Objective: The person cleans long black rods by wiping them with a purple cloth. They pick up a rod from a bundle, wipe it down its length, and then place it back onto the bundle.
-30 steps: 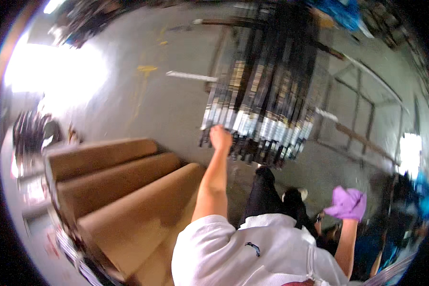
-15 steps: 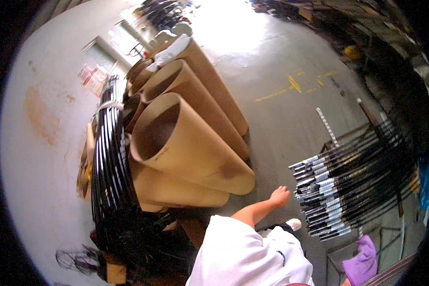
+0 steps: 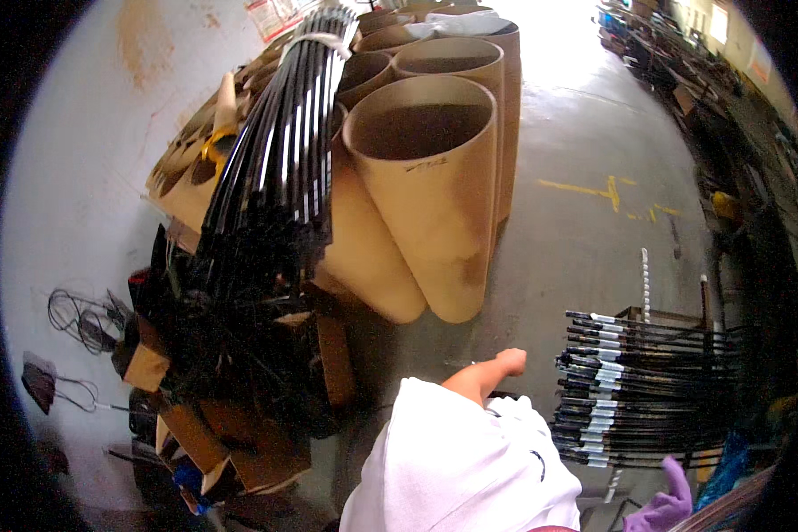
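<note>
My left hand (image 3: 511, 361) is bare and held out in front of my white top (image 3: 461, 452). Its fingers are curled in, and nothing shows in them. Nearest to it, on its right, lies a stack of long black rods (image 3: 656, 381) with pale bands near their ends; a gap separates hand and stack. My right hand (image 3: 663, 507), in a purple glove, is at the lower right, below the stack. Part of the glove points upward, but the fingers are too blurred to read, and whether they hold anything is hidden.
Large brown cardboard tubes (image 3: 457, 213) stand ahead. A tied bundle of black rods (image 3: 284, 142) leans beside them. Cardboard boxes (image 3: 239, 443) lie at lower left, near cables (image 3: 84, 319). Grey floor (image 3: 576, 160) with yellow marks runs ahead; clutter (image 3: 727, 160) lines the right.
My view has turned left, so the tubes and bundle appear farther right and more upright. The boxes at lower left have come into view. My gloved right hand sits lower in the picture.
</note>
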`<act>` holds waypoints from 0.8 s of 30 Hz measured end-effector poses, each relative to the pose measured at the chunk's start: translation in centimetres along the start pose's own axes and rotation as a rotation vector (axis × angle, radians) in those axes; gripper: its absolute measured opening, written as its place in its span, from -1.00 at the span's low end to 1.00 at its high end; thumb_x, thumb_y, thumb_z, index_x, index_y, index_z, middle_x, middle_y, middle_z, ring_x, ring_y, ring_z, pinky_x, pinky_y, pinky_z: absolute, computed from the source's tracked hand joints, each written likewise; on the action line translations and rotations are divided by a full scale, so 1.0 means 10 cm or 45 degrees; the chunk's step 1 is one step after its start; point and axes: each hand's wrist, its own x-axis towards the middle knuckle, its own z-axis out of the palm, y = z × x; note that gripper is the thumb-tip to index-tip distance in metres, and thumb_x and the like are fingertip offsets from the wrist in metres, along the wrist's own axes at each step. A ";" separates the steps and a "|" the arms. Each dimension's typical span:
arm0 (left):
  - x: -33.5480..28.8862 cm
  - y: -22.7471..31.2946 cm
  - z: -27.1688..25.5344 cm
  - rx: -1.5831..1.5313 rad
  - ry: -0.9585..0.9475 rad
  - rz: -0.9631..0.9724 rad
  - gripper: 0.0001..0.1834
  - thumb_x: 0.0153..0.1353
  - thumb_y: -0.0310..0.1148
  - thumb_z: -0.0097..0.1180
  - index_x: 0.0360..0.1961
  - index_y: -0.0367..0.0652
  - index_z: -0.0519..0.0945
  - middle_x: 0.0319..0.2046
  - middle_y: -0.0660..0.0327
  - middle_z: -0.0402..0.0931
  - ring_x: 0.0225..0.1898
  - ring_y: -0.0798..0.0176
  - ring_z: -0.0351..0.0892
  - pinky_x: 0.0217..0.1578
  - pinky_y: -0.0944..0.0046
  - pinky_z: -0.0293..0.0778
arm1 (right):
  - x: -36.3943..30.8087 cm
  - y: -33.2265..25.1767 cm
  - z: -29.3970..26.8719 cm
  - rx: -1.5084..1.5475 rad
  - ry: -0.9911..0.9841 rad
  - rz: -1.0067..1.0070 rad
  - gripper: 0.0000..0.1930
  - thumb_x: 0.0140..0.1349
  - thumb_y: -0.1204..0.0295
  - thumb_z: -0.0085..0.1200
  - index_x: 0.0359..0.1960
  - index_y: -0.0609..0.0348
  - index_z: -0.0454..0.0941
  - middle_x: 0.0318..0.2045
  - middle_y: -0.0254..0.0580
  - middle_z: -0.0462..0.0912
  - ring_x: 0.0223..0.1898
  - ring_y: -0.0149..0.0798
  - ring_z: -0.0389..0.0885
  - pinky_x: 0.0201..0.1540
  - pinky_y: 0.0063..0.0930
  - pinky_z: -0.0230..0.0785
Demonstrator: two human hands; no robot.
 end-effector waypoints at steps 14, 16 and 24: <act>-0.34 0.45 0.84 0.281 -0.303 0.486 -0.76 -0.15 -0.45 0.01 -0.40 -0.27 0.59 -0.30 -0.05 0.53 -0.24 -0.07 0.53 -0.27 0.05 0.46 | -1.38 0.10 -0.58 0.032 0.339 0.285 -0.71 -0.29 0.15 0.00 -0.59 0.07 0.39 -0.54 -0.27 0.51 -0.48 -0.15 0.44 -0.32 -0.29 0.18; -0.32 0.43 1.07 0.398 -0.384 0.542 -0.76 -0.12 -0.41 0.00 -0.41 -0.27 0.59 -0.31 -0.06 0.53 -0.25 -0.07 0.54 -0.28 0.05 0.46 | -1.79 0.20 -0.77 0.026 0.442 0.391 -0.71 -0.29 0.15 0.01 -0.59 0.07 0.39 -0.54 -0.27 0.51 -0.49 -0.15 0.44 -0.32 -0.29 0.18; -0.61 0.67 1.80 0.867 -0.789 1.179 -0.66 0.06 -0.21 -0.17 -0.37 -0.21 0.56 -0.29 -0.11 0.50 -0.21 -0.12 0.50 -0.18 0.04 0.40 | -3.60 -0.10 -1.31 -0.250 0.931 0.951 -0.72 -0.33 0.16 0.02 -0.62 0.07 0.39 -0.55 -0.28 0.51 -0.51 -0.15 0.44 -0.32 -0.29 0.18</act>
